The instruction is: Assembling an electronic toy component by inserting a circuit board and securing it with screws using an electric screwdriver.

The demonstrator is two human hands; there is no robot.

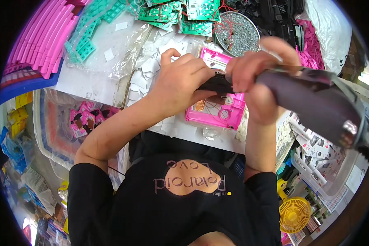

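Both hands [217, 80] grip a black part [217, 84] over the pink housing [217, 112]; screws fill the round tray [237, 33].

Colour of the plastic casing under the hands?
Bright pink casing, seen best in the head view.

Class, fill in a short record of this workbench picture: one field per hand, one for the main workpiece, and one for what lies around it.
left hand: presses on a small black part over the workpiece
right hand: grips a dark powered screwdriver, tip toward the black part
workpiece: open pink plastic casing on the white table
surroundings: green circuit boards, round dish of screws, stacked pink parts, yellow fan
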